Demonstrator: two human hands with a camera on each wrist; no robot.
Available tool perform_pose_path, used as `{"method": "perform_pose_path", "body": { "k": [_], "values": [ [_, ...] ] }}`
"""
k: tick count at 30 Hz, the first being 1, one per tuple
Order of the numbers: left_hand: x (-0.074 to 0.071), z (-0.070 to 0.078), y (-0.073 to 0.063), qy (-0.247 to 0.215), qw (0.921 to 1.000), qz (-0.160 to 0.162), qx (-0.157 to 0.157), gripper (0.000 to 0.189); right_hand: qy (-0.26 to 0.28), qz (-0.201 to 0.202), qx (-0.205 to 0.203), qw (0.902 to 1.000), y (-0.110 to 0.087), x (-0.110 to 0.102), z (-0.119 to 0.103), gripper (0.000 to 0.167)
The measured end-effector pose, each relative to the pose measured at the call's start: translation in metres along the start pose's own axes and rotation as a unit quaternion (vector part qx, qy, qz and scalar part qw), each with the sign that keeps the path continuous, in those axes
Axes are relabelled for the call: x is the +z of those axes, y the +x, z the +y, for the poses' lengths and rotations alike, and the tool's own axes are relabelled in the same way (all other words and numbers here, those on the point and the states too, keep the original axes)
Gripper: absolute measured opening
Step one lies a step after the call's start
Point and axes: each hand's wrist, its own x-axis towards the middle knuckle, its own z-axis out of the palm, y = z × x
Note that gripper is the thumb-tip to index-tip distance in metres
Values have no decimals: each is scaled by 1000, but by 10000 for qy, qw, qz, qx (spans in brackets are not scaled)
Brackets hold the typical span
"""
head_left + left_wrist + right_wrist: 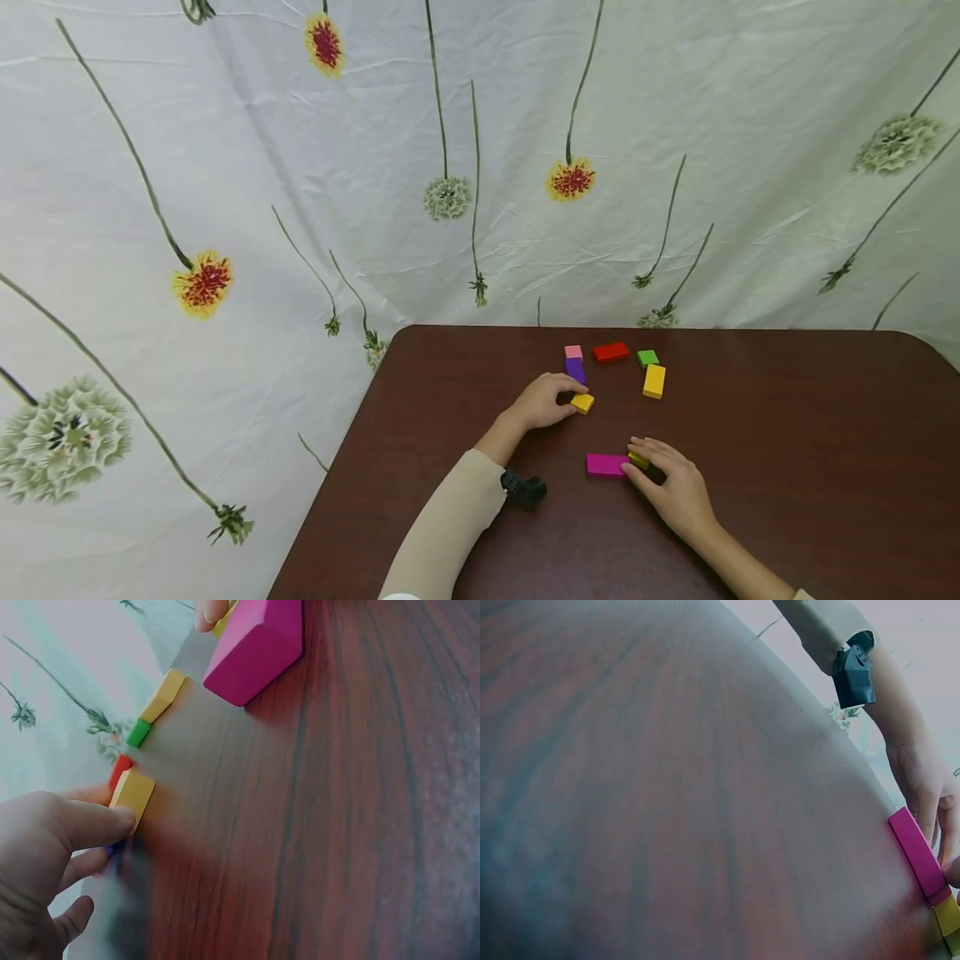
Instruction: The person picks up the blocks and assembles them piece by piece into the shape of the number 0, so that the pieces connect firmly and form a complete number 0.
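Observation:
My left hand [542, 402] pinches a small orange-yellow block [582, 403] between thumb and fingertips, low over the table. Just beyond it lies a purple block [574, 370], end to end with a pink block [573, 352]. Nearer to me, my right hand [678, 492] has thumb and fingers round a small yellow block [638, 459], partly hidden by them. That block sits at the right end of a long magenta block [606, 465], and the right thumb tip is at the magenta block's corner. In the right wrist view the magenta block [921, 855] and yellow block [948, 915] line up end to end.
Behind the hands lie a red block [611, 352], a green block [648, 358] and a larger yellow block [654, 382] against the green one. The dark brown table [810, 433] ends at a patterned cloth [510, 250]. A black camera [525, 487] sits on the left wrist.

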Motion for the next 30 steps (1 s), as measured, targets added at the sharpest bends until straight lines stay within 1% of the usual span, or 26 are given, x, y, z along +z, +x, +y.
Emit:
{"method": "perform_pose_path", "body": {
  "k": [5, 8, 12, 17, 22, 26, 30],
  "values": [
    [-1, -1, -6, -93, 9996, 120, -233, 33, -32, 97, -84, 9999, 0, 1, -1, 28],
    [0, -2, -11, -324, 9985, 253, -349, 32, -17, 147, -119, 9998, 0, 0, -1, 28],
    [2, -1, -19, -694, 9958, 452, -400, 31, -4, 141, -134, 9998, 0, -1, -2, 28],
    [4, 1, -32, -912, 9933, 614, -356, 31, -17, 122, -147, 9998, 0, -1, -2, 28],
    [4, 9, -47, -953, 9929, 672, -248, 32, 17, 143, -170, 9998, 0, -1, -2, 28],
    [7, 15, -58, -772, 9940, 774, -99, 31, 16, 93, -133, 9999, 0, -1, -2, 28],
    [10, 18, -68, -688, 9941, 837, -88, 30, 41, 58, -97, 9999, -1, 0, -2, 28]
  ]
}}
